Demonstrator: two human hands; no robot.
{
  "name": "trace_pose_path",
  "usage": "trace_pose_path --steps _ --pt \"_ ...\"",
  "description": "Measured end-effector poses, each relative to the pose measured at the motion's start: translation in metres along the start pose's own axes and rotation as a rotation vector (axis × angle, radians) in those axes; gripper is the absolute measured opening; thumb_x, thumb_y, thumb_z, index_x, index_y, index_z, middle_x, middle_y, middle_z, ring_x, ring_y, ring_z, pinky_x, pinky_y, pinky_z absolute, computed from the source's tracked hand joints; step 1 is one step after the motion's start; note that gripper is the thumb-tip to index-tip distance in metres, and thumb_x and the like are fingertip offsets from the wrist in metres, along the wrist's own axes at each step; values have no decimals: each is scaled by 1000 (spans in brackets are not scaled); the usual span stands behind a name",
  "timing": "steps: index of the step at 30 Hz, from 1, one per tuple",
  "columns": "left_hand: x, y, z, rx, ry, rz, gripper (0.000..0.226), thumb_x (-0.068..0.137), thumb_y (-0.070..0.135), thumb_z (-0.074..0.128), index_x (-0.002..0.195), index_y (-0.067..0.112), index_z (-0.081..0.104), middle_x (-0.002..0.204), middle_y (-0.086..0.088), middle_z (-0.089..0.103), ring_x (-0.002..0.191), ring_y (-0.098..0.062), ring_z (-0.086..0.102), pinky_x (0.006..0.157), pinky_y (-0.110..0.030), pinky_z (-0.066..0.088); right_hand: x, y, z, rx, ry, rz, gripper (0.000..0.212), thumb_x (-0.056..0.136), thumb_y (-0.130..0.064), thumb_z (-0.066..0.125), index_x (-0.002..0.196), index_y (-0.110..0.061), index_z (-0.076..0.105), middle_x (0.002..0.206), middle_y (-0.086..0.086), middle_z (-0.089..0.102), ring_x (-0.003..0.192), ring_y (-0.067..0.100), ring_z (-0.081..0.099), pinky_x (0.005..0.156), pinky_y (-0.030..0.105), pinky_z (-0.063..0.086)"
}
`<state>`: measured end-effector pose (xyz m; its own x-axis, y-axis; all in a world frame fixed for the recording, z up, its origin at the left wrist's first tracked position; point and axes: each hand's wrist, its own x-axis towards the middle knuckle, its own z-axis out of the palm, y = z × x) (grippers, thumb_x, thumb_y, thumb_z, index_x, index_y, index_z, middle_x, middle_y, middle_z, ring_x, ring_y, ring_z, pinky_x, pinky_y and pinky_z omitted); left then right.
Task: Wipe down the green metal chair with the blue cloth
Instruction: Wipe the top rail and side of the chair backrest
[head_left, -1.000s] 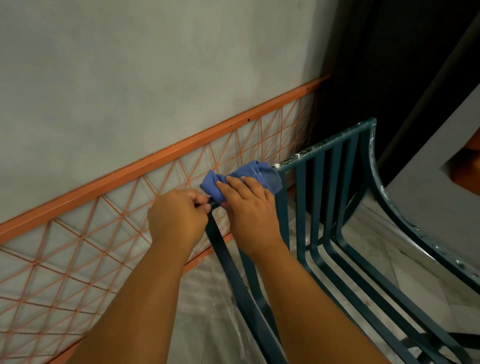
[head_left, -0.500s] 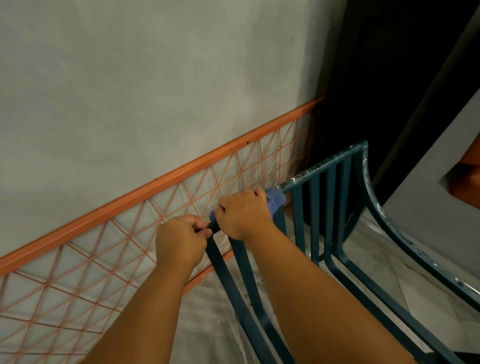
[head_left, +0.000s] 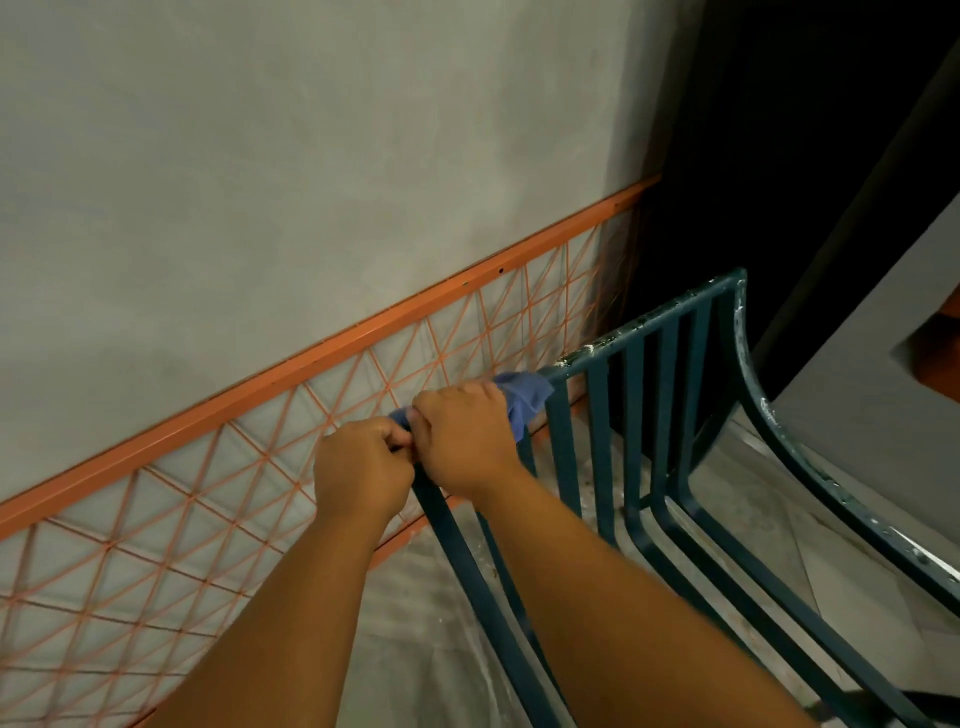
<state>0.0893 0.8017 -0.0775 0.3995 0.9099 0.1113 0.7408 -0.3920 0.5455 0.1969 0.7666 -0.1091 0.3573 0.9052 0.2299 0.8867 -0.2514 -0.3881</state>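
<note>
One head-worn view looks down, close over both forearms

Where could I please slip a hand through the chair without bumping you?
The gaps between the chair slats right of the cloth look free, as does the floor showing behind them. The near top corner is crowded: both hands, left and right, grip there, the right one holding the cloth.
</note>
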Motion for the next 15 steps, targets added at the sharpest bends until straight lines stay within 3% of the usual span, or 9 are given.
trace_pose_path --steps 2,5,7,10,12,15 --pt "0 3 -2 22 1 17 3 78 13 74 76 15 75 78 -4 73 69 -20 63 58 -24 38 -26 3 17 255 210 -6 28 94 -28 41 98 -14 65 97 5 67 104 29 54 103 41 27" --pt "0 3 -4 27 1 45 6 74 16 77 70 14 73 71 -4 71 62 -18 58 53 -22 35 -46 -1 37 389 336 59 41 89 -25 44 123 -10 61 128 8 62 133 29 41 116 44 16" --pt "-1 2 -4 38 -9 75 7 74 15 77 70 11 73 70 -6 71 63 -22 60 52 -21 34 -50 -5 45 399 389 73 42 87 -10 51 128 -8 58 136 10 57 138 31 37 118 44 21" --pt "0 2 -4 64 -19 55 9 74 17 77 77 9 75 78 -12 72 78 -32 65 61 -27 37 -58 -16 46 501 381 168 54 81 12 55 133 -5 54 143 12 50 142 26 27 119 22 12" --pt "-1 1 -3 93 -16 59 10 75 16 77 79 7 75 83 -18 72 84 -37 65 68 -32 41 -65 -21 47 559 405 213 53 85 13 51 135 -4 53 145 13 47 143 21 23 115 11 6" --pt "-3 0 -3 116 5 82 7 77 11 74 82 6 75 87 -22 71 87 -41 64 73 -36 44 -75 -27 52 645 353 299 44 93 -2 51 136 -12 53 147 6 46 142 13 28 116 15 15"
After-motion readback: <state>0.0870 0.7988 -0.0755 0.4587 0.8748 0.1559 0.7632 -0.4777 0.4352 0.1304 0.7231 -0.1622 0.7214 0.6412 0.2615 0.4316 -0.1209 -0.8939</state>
